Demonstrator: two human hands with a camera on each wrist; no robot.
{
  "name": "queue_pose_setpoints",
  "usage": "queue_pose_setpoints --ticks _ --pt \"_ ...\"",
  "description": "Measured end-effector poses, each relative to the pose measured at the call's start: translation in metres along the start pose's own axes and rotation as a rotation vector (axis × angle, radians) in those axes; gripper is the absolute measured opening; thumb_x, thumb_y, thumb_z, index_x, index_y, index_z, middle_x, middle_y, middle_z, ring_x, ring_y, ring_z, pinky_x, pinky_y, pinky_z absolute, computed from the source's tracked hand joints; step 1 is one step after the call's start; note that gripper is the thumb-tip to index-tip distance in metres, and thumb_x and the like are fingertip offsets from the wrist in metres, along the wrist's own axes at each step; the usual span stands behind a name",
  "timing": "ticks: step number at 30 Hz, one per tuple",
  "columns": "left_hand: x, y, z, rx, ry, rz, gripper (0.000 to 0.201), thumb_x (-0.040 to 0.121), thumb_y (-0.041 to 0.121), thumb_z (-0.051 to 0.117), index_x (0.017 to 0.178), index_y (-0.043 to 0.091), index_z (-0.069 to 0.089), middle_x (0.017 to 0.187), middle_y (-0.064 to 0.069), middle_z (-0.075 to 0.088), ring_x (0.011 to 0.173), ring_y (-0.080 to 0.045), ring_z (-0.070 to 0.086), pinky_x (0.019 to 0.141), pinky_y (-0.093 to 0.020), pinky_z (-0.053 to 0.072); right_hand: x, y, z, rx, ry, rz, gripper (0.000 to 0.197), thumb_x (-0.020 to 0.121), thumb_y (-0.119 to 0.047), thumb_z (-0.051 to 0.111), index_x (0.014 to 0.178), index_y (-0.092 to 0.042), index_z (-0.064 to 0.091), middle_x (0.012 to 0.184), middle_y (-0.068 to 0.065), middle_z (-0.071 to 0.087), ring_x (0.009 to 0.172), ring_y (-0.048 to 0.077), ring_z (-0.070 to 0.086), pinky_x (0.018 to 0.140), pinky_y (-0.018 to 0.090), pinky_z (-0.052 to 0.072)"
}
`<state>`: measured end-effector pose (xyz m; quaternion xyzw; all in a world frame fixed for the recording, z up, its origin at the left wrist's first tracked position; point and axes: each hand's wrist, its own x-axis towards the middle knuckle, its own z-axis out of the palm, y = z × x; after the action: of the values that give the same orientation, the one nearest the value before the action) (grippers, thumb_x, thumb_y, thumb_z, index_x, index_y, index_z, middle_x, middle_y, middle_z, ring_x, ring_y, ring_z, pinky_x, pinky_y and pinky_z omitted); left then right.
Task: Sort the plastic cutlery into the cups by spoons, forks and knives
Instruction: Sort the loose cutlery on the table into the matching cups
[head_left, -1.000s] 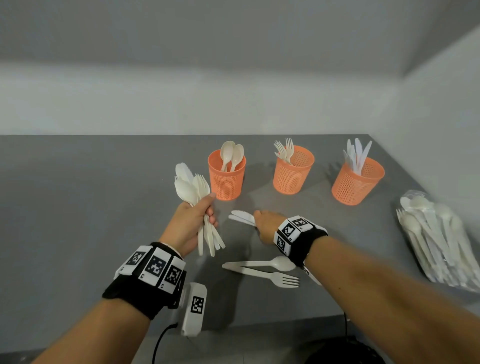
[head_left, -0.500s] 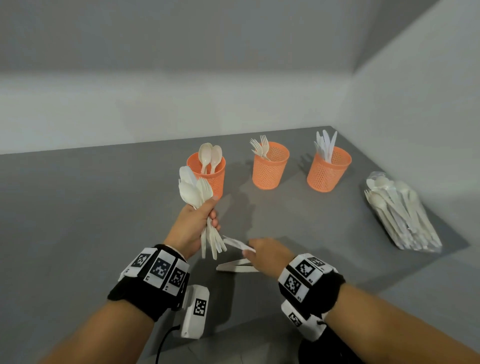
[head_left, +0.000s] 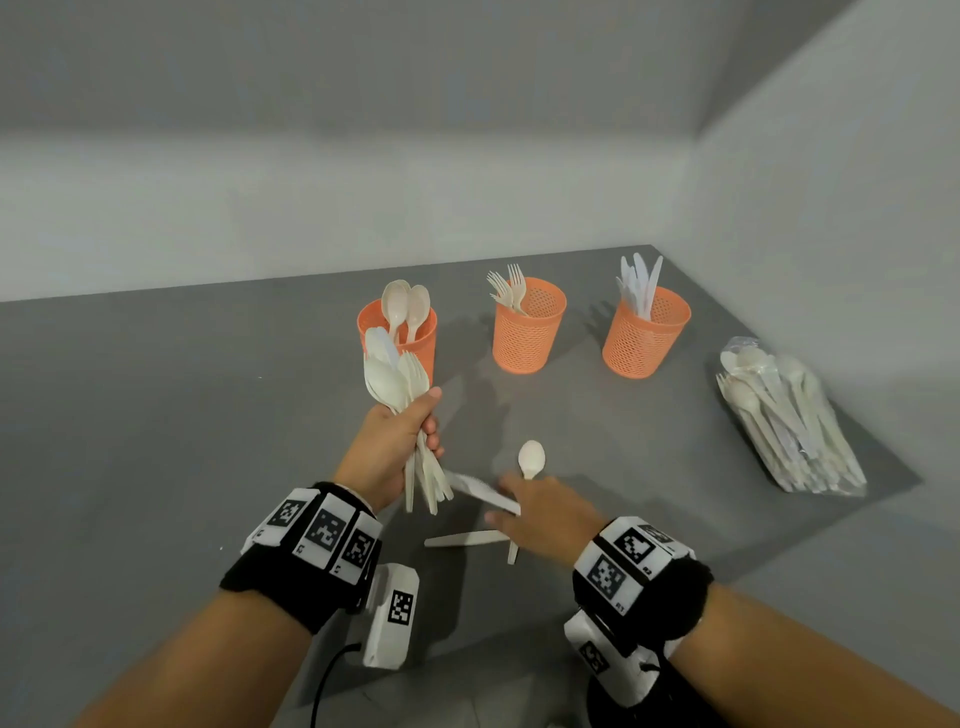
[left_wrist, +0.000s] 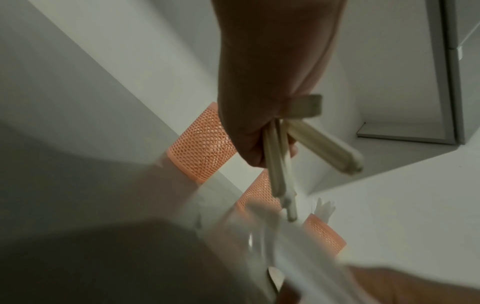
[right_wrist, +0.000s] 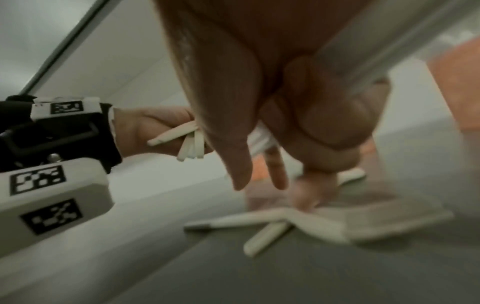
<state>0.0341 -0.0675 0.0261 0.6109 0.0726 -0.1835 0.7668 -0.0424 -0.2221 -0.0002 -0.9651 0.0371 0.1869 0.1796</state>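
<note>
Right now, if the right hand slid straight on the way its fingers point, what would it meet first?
Probably the left hand's bundle of white plastic cutlery: the right hand points left, holding a white plastic knife aimed at the bundle's handle ends. Depth unclear.

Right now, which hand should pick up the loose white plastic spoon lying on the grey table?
Right. The right hand is already over the loose white plastic spoon, holding only a knife, while the left hand grips a full bundle of cutlery.

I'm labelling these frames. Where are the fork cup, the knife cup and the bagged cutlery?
fork cup (head_left: 529, 332), head view, mesh front wall.
knife cup (head_left: 643, 340), head view, mesh front wall.
bagged cutlery (head_left: 789, 415), head view, middle of bag.
</note>
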Motion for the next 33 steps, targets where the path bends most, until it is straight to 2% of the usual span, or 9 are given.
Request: queue_pose_setpoints --ticks 4,10,13,16,24,26,29,31,33 --pt "-0.001 -0.003 0.004 0.016 -0.003 -0.007 0.038 0.092 0.024 0.055 0.058 0.012 0.043 0.042 0.002 0.041 0.039 -0.012 0.041 0.053 -0.028 0.044 0.009 0.003 0.001 -0.060 0.014 0.079 0.037 0.089 -0.040 0.053 0.113 -0.011 0.049 0.111 0.014 0.059 0.100 0.031 0.059 0.071 0.031 0.041" --pt "-0.004 -0.005 0.009 0.030 -0.016 0.003 0.037 0.092 0.024 0.055 0.059 0.012 0.043 0.044 0.001 0.041 0.040 -0.012 0.040 0.050 -0.026 0.045 0.043 0.016 -0.014 -0.055 0.066 0.186 0.025 0.091 -0.018 0.047 0.115 -0.011 0.049 0.115 0.016 0.057 0.103 0.031 0.056 0.073 0.033 0.043" --pt "-0.005 -0.005 0.012 0.041 -0.017 0.008 0.038 0.092 0.024 0.055 0.058 0.012 0.043 0.044 0.000 0.041 0.041 -0.012 0.040 0.048 -0.024 0.045 0.053 0.018 -0.019 0.032 0.093 0.218 0.038 0.088 -0.009 0.048 0.125 -0.013 0.042 0.121 0.020 0.052 0.107 0.034 0.054 0.080 0.036 0.046" --pt "-0.003 -0.006 0.015 0.055 -0.014 0.000 0.039 0.092 0.023 0.054 0.057 0.012 0.043 0.044 -0.001 0.041 0.040 -0.012 0.040 0.046 -0.022 0.045 0.060 0.018 -0.023 0.188 0.169 0.276 0.047 0.084 -0.002 0.054 0.126 -0.004 0.032 0.121 0.022 0.054 0.111 0.037 0.055 0.086 0.039 0.046" --pt "0.006 -0.018 0.024 0.071 0.022 -0.047 0.041 0.092 0.023 0.054 0.055 0.011 0.041 0.041 -0.001 0.041 0.035 -0.010 0.040 0.044 -0.021 0.044 0.064 0.033 -0.030 0.356 0.192 0.304 0.051 0.077 -0.003 0.067 0.116 0.002 0.036 0.117 0.021 0.055 0.104 0.035 0.060 0.081 0.035 0.050" --pt "0.008 -0.022 0.028 0.088 0.042 -0.054 0.041 0.091 0.022 0.056 0.054 0.011 0.042 0.042 -0.001 0.041 0.036 -0.011 0.041 0.047 -0.024 0.044 0.063 0.036 -0.033 0.288 0.152 0.268 0.037 0.078 -0.006 0.066 0.106 0.001 0.044 0.106 0.018 0.056 0.094 0.031 0.059 0.074 0.031 0.048" --pt "0.011 -0.027 0.035 0.057 0.062 -0.062 0.034 0.090 0.018 0.058 0.059 0.011 0.046 0.045 0.001 0.041 0.037 -0.009 0.040 0.047 -0.024 0.043 0.061 0.040 -0.040 0.230 0.122 0.168 0.011 0.081 -0.010 0.062 0.081 -0.006 0.052 0.077 0.007 0.051 0.077 0.024 0.050 0.053 0.023 0.040" --pt "0.013 -0.028 0.042 0.021 0.048 -0.057 0.027 0.089 0.017 0.060 0.065 0.011 0.049 0.044 0.003 0.043 0.037 -0.008 0.040 0.044 -0.023 0.043 0.062 0.042 -0.045 0.379 0.131 0.056 0.019 0.079 -0.007 0.061 0.064 -0.010 0.050 0.062 0.002 0.048 0.066 0.023 0.050 0.050 0.022 0.037" --pt "0.013 -0.028 0.052 0.000 -0.011 -0.047 0.019 0.088 0.017 0.062 0.072 0.010 0.055 0.041 0.005 0.045 0.037 -0.007 0.040 0.043 -0.021 0.043 0.055 0.036 -0.053 0.636 0.089 -0.089 0.022 0.078 -0.001 0.057 0.059 -0.012 0.053 0.060 0.004 0.053 0.058 0.018 0.052 0.056 0.025 0.042"
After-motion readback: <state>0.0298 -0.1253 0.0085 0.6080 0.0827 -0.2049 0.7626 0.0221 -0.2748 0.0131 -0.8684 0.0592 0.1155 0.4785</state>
